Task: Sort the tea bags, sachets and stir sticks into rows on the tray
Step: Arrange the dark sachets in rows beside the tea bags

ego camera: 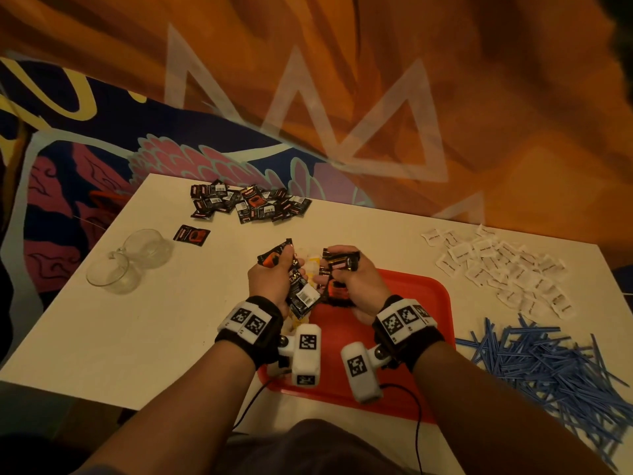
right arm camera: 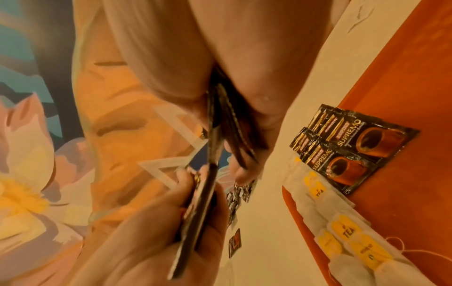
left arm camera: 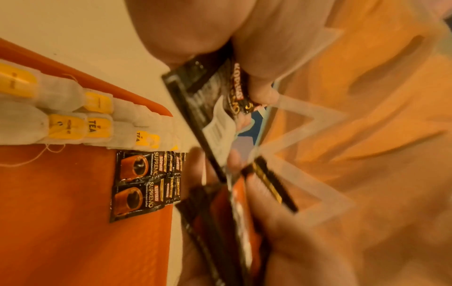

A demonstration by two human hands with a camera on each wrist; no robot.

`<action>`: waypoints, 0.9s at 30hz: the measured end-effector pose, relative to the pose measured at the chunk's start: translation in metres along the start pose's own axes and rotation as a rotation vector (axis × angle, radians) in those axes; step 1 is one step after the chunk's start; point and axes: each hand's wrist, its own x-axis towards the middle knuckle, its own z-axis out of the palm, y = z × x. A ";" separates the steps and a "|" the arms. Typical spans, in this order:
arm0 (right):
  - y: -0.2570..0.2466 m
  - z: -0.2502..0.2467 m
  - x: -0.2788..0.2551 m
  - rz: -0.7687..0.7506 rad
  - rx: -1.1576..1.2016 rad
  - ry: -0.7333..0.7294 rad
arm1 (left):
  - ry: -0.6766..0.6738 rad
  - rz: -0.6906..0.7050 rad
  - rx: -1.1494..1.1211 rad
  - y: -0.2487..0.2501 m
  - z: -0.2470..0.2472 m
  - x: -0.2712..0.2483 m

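I see tea bags (left arm camera: pixel 73 116) rowed on the tray (ego camera: pixel 428 303); both my left hand (ego camera: pixel 274 279) and right hand (ego camera: pixel 349 279) grasp coffee sachets (ego camera: pixel 301 296) (white sachets (ego camera: pixel 496 269) and stir sticks (ego camera: pixel 548 365) remain unsorted, right).

Muralled café: coffee sachets (ego camera: pixel 251 204), mural (ego camera: pixel 205 159)

Standing against a painted wall (ego camera: pixel 376 80), a white worktop (ego camera: pixel 137 320) glowing under warm, dim light. Running across the far wall, broad orange swirls with pale zigzag lines (ego camera: pixel 346 138); filling its left part, dark blue ground (ego camera: pixel 102 108) carrying pink feather shapes (ego camera: pixel 191 162) and yellow curves (ego camera: pixel 68 97).
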 end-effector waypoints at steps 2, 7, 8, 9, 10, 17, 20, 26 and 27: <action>-0.004 -0.005 0.001 -0.018 -0.005 0.051 | -0.015 -0.056 -0.097 0.007 -0.002 0.001; 0.006 0.006 -0.005 -0.018 -0.271 -0.078 | -0.058 -0.069 -0.154 0.012 0.003 -0.001; 0.009 0.008 -0.005 -0.016 -0.276 -0.095 | -0.058 -0.070 -0.153 0.011 0.004 0.000; 0.010 0.009 -0.004 -0.019 -0.265 -0.093 | -0.070 -0.079 -0.166 0.011 0.005 0.000; 0.010 0.009 -0.004 -0.023 -0.253 -0.084 | -0.082 -0.094 -0.187 0.011 0.006 0.000; -0.004 0.002 0.000 -0.189 -0.401 0.138 | -0.032 -0.119 -0.275 0.014 -0.001 0.006; -0.014 0.006 0.000 -0.403 -0.652 0.280 | -0.034 -0.086 -0.197 0.009 0.000 0.005; -0.007 0.023 -0.002 -0.668 -1.210 0.020 | -0.135 -0.099 -0.125 0.003 0.008 -0.004; -0.006 0.023 -0.002 -0.691 -1.228 -0.005 | -0.155 -0.133 -0.166 0.004 0.008 -0.006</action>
